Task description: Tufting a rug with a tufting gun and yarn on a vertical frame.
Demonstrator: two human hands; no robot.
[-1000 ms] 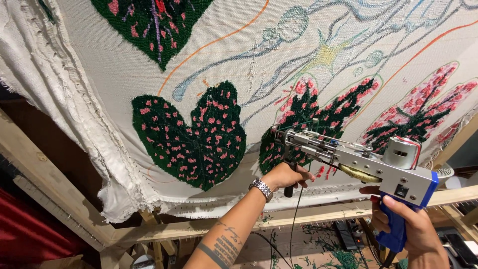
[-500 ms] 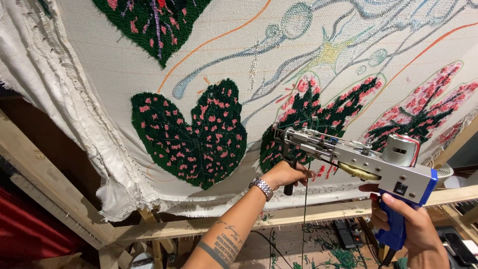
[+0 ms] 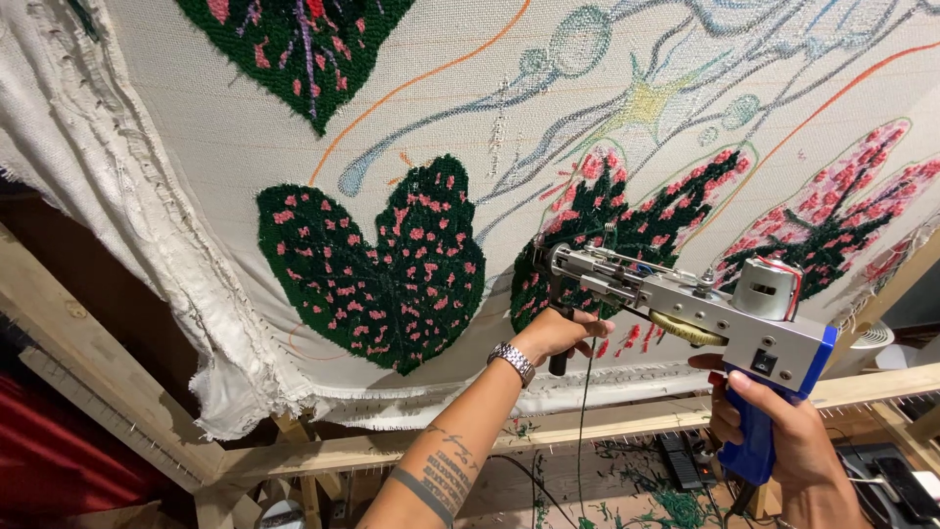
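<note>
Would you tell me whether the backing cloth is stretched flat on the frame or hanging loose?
Mostly stretched flat: the cloth lies taut over the wooden frame, but its left and bottom edges bunch in loose folds.

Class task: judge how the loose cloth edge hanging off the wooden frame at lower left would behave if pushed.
The cloth edge is probably floppy: it hangs in rumpled folds below the wooden frame. It likely weighs little for its size, being thin woven fabric with frayed threads. It would probably swing back rather than slide away, since the stretched part seems pinned along the frame.
</note>
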